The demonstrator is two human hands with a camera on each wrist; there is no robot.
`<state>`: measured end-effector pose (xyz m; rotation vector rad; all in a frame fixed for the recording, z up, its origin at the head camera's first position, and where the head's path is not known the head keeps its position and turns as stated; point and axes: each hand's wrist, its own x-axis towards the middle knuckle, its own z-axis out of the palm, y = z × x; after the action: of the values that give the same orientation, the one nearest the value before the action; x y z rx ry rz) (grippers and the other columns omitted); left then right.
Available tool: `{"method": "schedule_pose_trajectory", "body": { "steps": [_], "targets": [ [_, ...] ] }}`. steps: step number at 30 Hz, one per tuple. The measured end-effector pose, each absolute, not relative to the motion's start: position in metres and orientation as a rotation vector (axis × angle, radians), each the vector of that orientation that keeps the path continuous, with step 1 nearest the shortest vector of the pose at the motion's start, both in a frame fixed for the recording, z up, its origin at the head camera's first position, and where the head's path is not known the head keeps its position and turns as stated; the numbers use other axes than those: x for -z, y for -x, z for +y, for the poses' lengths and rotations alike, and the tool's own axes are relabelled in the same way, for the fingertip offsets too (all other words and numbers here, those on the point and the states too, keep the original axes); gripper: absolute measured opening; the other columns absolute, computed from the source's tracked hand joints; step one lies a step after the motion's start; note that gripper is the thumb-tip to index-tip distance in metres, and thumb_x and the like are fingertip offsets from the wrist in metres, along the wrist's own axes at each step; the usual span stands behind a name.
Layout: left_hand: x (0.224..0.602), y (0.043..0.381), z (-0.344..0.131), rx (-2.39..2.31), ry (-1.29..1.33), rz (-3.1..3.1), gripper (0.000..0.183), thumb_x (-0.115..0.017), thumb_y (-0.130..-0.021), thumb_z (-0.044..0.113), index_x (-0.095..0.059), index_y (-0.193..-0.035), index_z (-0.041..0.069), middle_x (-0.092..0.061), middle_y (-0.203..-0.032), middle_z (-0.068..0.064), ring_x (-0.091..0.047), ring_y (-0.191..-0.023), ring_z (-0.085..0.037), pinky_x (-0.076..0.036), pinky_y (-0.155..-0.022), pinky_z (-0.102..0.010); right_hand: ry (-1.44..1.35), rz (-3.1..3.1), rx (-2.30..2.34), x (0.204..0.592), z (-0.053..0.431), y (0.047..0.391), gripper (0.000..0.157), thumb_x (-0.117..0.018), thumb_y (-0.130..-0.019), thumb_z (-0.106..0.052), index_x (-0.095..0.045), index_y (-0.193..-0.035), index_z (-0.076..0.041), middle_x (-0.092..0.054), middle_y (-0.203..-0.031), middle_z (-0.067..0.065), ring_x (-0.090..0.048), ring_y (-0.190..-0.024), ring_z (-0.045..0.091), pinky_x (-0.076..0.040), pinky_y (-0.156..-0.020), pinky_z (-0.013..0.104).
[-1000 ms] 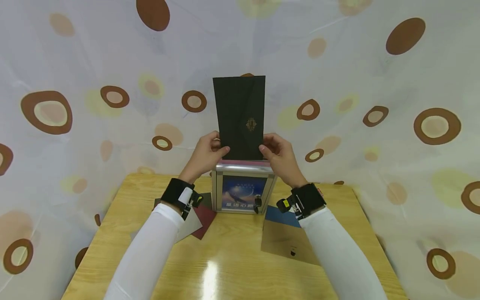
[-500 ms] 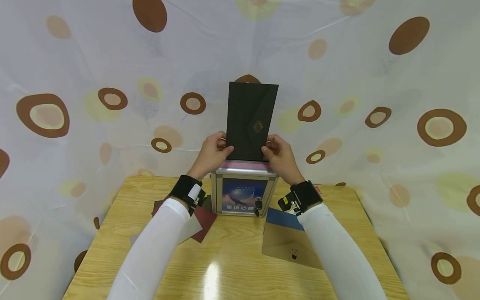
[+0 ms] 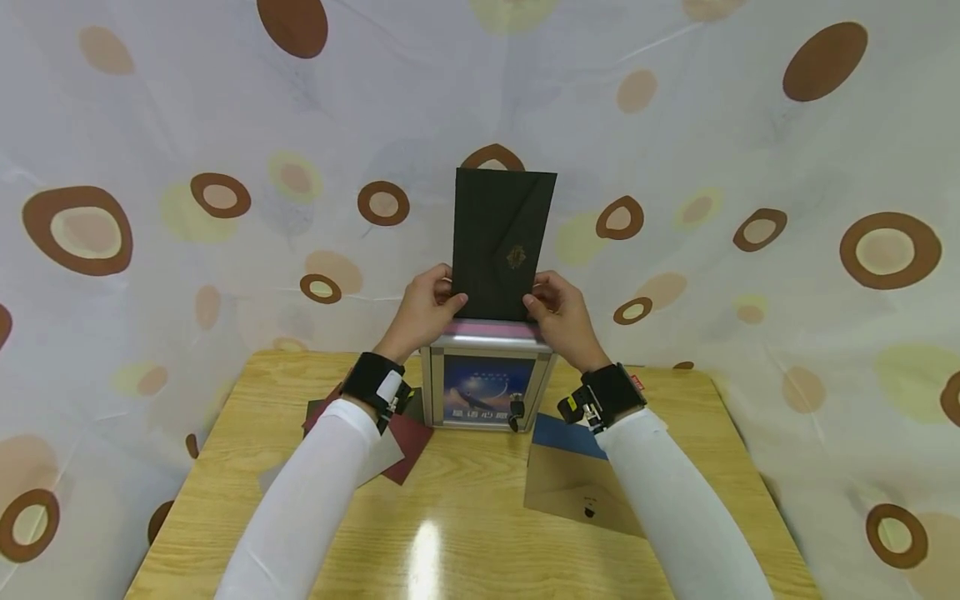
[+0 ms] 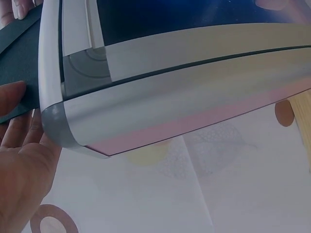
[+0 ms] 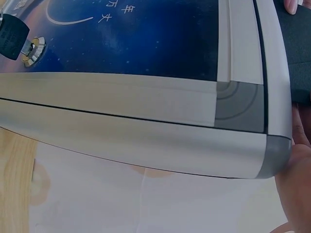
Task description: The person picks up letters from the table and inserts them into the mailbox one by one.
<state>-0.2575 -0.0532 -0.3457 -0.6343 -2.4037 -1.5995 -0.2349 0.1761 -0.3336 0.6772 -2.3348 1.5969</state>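
Left hand (image 3: 420, 310) pinches the lower left edge of an upright, black paper envelope (image 3: 495, 233), thumb on the near face; right hand (image 3: 566, 321) pinches the opposite edge the same way. The envelope leans slightly to the right, a small gold emblem (image 3: 516, 256) low on its face. Its bottom edge meets the pink top strip (image 3: 491, 330) of a silver-framed metal box (image 3: 487, 342); from where I stand, cannot tell whether any of it is inside. Box front: dark blue printed panel (image 3: 476, 386), black-headed key (image 3: 517, 408) in the lock at its right. Below the left forearm, a dark red paper envelope (image 3: 411, 442) and a pale grey paper envelope (image 3: 382, 457) overlap on the yellow wooden table (image 3: 465, 517). By the right forearm, a tan envelope with a blue band (image 3: 573, 479). Behind everything, white cloth (image 3: 442, 92) with brown ovals
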Motion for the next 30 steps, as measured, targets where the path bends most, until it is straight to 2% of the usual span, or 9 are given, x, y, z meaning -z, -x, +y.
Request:
{"method": "schedule_pose_trajectory", "body": {
  "steps": [3,5,11,14,16,19,21,26,30],
  "targets": [
    [0.345,0.257,-0.054,1.578,0.631,-2.415,0.013,-0.061,-0.093,0.002,-0.058,-0.105,0.003,-0.072,-0.099,-0.018,-0.066,-0.089,-0.025,-0.053,-0.084,-0.045,-0.688,-2.349,-1.542,0.329,0.175,0.229,0.018,-0.053,-0.096,0.007,-0.053,-0.112,0.013,-0.06,-0.098,0.036,-0.058,-0.088,0.045,-0.051,-0.077,0.041],
    [0.344,0.256,-0.054,1.571,0.63,-2.425,0.013,-0.062,-0.093,0.002,-0.058,-0.105,0.002,-0.072,-0.099,-0.018,-0.066,-0.09,-0.025,-0.053,-0.086,-0.045,-0.692,-2.352,-1.522,0.328,0.175,0.227,0.017,-0.054,-0.095,0.007,-0.053,-0.111,0.014,-0.061,-0.098,0.035,-0.059,-0.089,0.043,-0.049,-0.077,0.038],
    [0.344,0.257,-0.055,1.578,0.644,-2.444,0.014,-0.062,-0.092,0.002,-0.059,-0.106,0.0,-0.071,-0.101,-0.019,-0.066,-0.092,-0.026,-0.053,-0.088,-0.046,-0.697,-2.342,-1.516,0.332,0.175,0.228,0.017,-0.056,-0.092,0.009,-0.057,-0.109,0.013,-0.062,-0.101,0.031,-0.06,-0.094,0.038,-0.05,-0.083,0.045],
    [0.344,0.257,-0.055,1.585,0.648,-2.465,0.016,-0.062,-0.092,0.004,-0.06,-0.108,0.0,-0.07,-0.103,-0.02,-0.065,-0.094,-0.027,-0.053,-0.089,-0.046,-0.679,-2.347,-1.524,0.332,0.174,0.228,0.019,-0.058,-0.091,0.009,-0.059,-0.11,0.012,-0.063,-0.1,0.03,-0.061,-0.094,0.037,-0.051,-0.081,0.035],
    [0.345,0.256,-0.056,1.572,0.65,-2.478,0.017,-0.062,-0.092,0.004,-0.06,-0.108,0.0,-0.07,-0.104,-0.02,-0.065,-0.096,-0.027,-0.053,-0.089,-0.046,-0.673,-2.35,-1.522,0.333,0.172,0.227,0.021,-0.059,-0.09,0.01,-0.059,-0.111,0.012,-0.063,-0.1,0.03,-0.061,-0.093,0.037,-0.051,-0.081,0.035],
    [0.349,0.253,-0.057,1.549,0.647,-2.488,0.018,-0.062,-0.092,0.004,-0.061,-0.109,0.002,-0.07,-0.104,-0.017,-0.064,-0.095,-0.026,-0.052,-0.089,-0.045,-0.667,-2.349,-1.52,0.335,0.169,0.224,0.025,-0.058,-0.089,0.011,-0.059,-0.114,0.012,-0.062,-0.102,0.031,-0.06,-0.094,0.038,-0.051,-0.082,0.039],
    [0.352,0.251,-0.058,1.556,0.652,-2.483,0.017,-0.063,-0.092,0.004,-0.062,-0.109,0.002,-0.07,-0.103,-0.016,-0.063,-0.094,-0.024,-0.052,-0.088,-0.044,-0.68,-2.344,-1.509,0.338,0.167,0.222,0.026,-0.058,-0.089,0.012,-0.058,-0.115,0.012,-0.061,-0.104,0.032,-0.06,-0.095,0.039,-0.05,-0.083,0.046],
    [0.354,0.247,-0.061,1.649,0.7,-2.448,0.017,-0.061,-0.094,0.004,-0.06,-0.111,0.0,-0.067,-0.108,-0.019,-0.062,-0.098,-0.021,-0.051,-0.092,-0.04,-0.745,-2.298,-1.547,0.347,0.169,0.225,0.026,-0.058,-0.09,0.012,-0.056,-0.116,0.013,-0.062,-0.108,0.032,-0.06,-0.101,0.04,-0.053,-0.088,0.04],
    [0.35,0.243,-0.067,1.63,0.753,-2.41,0.023,-0.06,-0.095,0.005,-0.058,-0.118,0.0,-0.065,-0.113,-0.019,-0.06,-0.104,-0.022,-0.049,-0.096,-0.038,-0.739,-2.227,-1.526,0.358,0.183,0.227,0.027,-0.058,-0.093,0.003,-0.057,-0.12,0.007,-0.063,-0.111,0.028,-0.06,-0.103,0.038,-0.051,-0.093,0.039]
  ]
}}
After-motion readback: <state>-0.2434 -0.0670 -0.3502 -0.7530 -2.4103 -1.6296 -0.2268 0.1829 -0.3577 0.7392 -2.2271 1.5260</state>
